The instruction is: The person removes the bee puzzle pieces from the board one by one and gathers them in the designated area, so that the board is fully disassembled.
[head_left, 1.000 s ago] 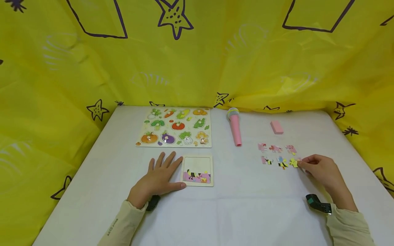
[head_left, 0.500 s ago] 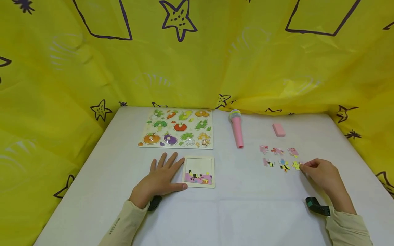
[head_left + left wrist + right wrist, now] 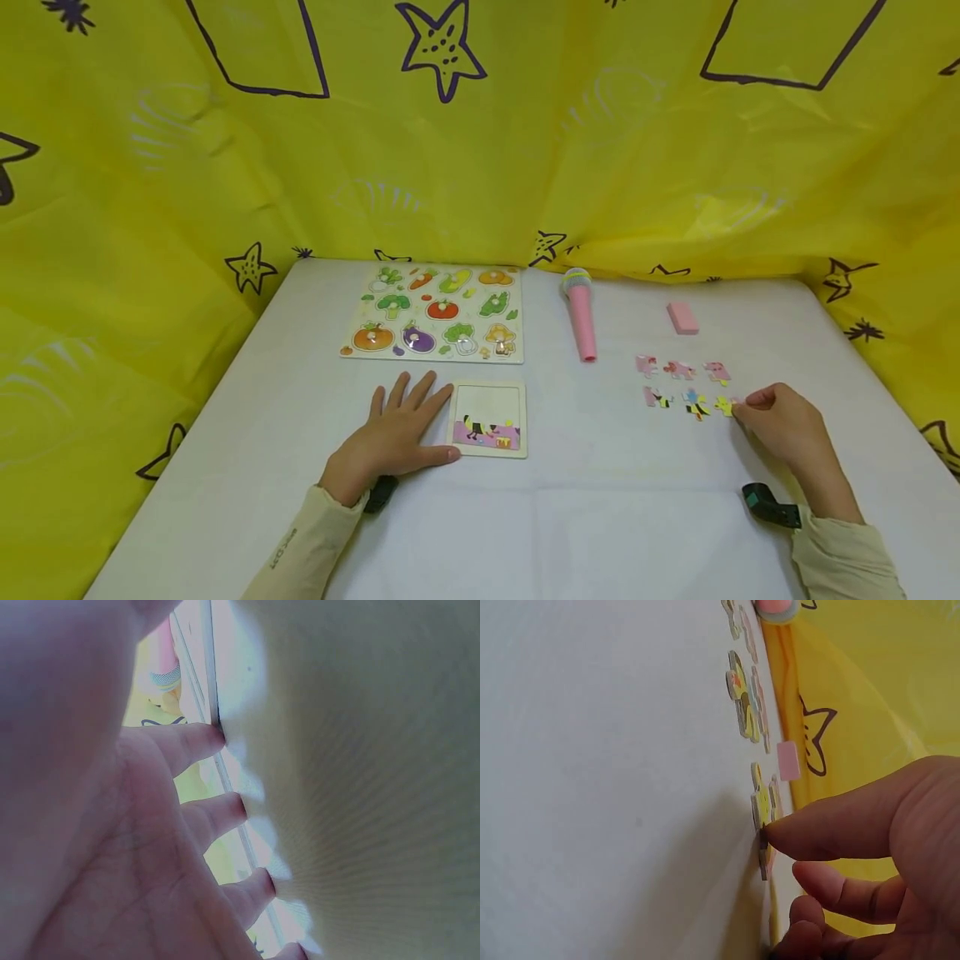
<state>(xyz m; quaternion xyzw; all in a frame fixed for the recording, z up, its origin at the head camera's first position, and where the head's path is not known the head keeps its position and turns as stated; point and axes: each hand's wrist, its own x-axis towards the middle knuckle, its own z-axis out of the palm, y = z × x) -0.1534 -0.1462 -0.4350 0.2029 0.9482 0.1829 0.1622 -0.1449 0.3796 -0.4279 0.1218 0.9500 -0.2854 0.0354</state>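
My left hand (image 3: pixel 393 433) lies palm down on the table with fingers spread. Its thumb and index finger touch the left side of a small square puzzle tray (image 3: pixel 522 417), whose lower part is filled with a pink, yellow and black picture. In the left wrist view the fingertips (image 3: pixel 232 806) rest on the white surface. Farther right, my right hand (image 3: pixel 787 421) pinches the edge of a yellow puzzle piece (image 3: pixel 723 405) lying at the right end of the lower row. The thumb (image 3: pixel 832 825) presses that piece in the right wrist view; the index fingertip is hidden.
Several loose puzzle pieces (image 3: pixel 680 369) lie in two rows left of the right hand. Behind them is a pink block (image 3: pixel 682 318). A pink toy microphone (image 3: pixel 582 323) and a vegetable peg board (image 3: pixel 435 312) lie farther back. A yellow curtain (image 3: pixel 480 167) closes off the table's far side.
The head view has shifted slightly. My right hand has edged a little left, closer over the yellow puzzle piece. The left hand stays at the tray.
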